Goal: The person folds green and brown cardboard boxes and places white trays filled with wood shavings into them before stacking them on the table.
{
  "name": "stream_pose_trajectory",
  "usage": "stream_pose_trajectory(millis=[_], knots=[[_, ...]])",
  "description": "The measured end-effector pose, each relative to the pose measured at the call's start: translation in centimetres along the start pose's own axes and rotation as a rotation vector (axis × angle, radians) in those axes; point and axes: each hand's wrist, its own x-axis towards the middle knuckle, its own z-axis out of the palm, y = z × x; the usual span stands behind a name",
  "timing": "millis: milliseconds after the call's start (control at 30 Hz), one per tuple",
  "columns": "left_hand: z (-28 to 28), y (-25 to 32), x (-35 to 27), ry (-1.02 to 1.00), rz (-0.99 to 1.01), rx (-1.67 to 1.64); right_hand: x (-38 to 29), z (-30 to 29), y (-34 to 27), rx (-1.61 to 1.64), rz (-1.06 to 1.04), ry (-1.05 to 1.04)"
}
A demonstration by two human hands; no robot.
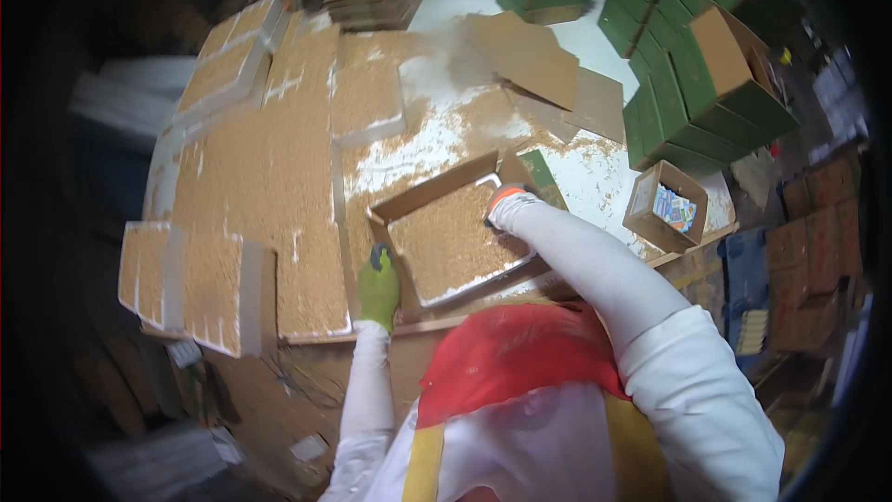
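In front of me a cardboard box [440, 185] lies with its top open. Inside it sits a white-rimmed tray [453, 240], filled level with a tan, crumbly material like sawdust. My left hand [378, 286], in a green glove with grey fingertips, grips the box's left wall near its corner. At the right side of the tray is my right hand [509, 202], in an orange and dark glove. Its fingers point down at the tray's edge and are largely hidden, so their grip is unclear. A green outer flap [543, 178] spreads beyond this hand.
Similar filled blocks [209, 286] stand along the table's left side. Flat cardboard sheets [536, 59] lie toward the back. Stacked green boxes [669, 97] rise at the right, near a small carton [644, 206] of printed packets. Tan crumbs litter the white tabletop [585, 178].
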Motion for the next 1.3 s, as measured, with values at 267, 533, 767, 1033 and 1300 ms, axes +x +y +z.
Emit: stream_pose_trajectory(millis=[267,533,767,1033,1300], knots=[[-3.3,4.2,4.9,-0.132,-0.157,0.463,-4.3,-3.7,-2.4,-0.143,-0.237,0.157],[11.1,22.8,16.2,-0.275,0.976,0.448,-20.0,2.1,11.8,1.258,0.202,1.133],[37.0,25.4,28.7,-0.39,1.181,1.145,-27.2,8.2,23.5,1.034,0.718,1.106],[42.3,24.3,32.5,-0.473,1.073,1.119,-26.4,11.2,28.9,0.83,0.71,0.995],[25.0,11.9,33.3,-0.78,1.234,0.968,-17.5,19.5,33.1,0.255,0.554,0.69]])
